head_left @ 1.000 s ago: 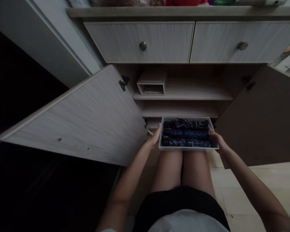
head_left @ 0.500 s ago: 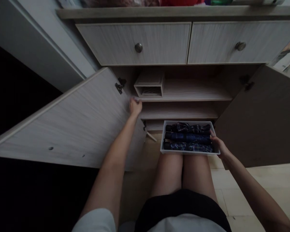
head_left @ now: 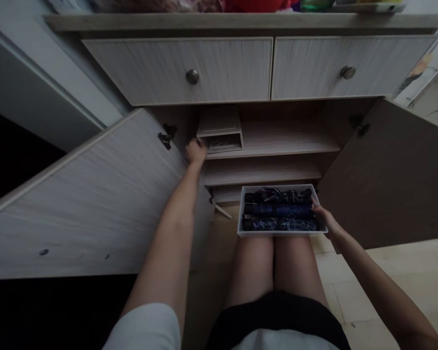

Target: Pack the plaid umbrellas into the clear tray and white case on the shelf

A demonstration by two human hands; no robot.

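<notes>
My right hand (head_left: 327,219) grips the right end of a translucent plastic bin (head_left: 282,234) above my thighs. Inside it lie three folded umbrellas (head_left: 277,210) side by side, dark blue and black, two of them plaid. On the upper cabinet shelf, at the left, stands a white open-fronted storage box (head_left: 219,130) with something thin and unclear inside. My left hand (head_left: 196,150) is closed at that box's front left corner, its fingertips partly hidden against the edge.
Both cabinet doors stand wide, the left door (head_left: 95,204) beside my left arm and the right door (head_left: 390,180) beyond the bin. Two drawers with round knobs (head_left: 192,77) sit above. A lower shelf (head_left: 263,171) runs under the upper one. Various items rest on the cabinet top (head_left: 204,20).
My left hand has risen from the shelf edge to the corner of the storage box. The box looks slightly shifted forward. The bin stays in my right hand, and the view has shifted a little.
</notes>
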